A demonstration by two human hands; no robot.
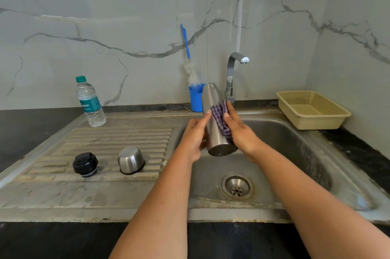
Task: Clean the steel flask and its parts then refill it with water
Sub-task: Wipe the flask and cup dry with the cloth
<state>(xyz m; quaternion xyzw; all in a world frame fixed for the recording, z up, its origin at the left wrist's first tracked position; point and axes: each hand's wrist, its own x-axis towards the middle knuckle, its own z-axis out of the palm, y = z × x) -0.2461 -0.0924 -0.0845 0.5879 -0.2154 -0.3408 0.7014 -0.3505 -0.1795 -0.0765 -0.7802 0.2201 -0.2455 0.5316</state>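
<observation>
Steel flask [213,119] held over the sink [295,132], tilted, base toward me; my left hand [193,138] has its grip curled round the body, my right hand [238,130] presses a checked cloth [221,119] to its side. Risk: wet steel could slip and drop into the basin if the left grip loosens. Stopper [85,164] and cup [131,160] sit on the drainboard, near left.

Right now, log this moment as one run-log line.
step: wiping flask | left hand: holds steel flask over sink | right hand: presses checked cloth on flask | stopper, cup lid: on drainboard | tap: no water visible
</observation>
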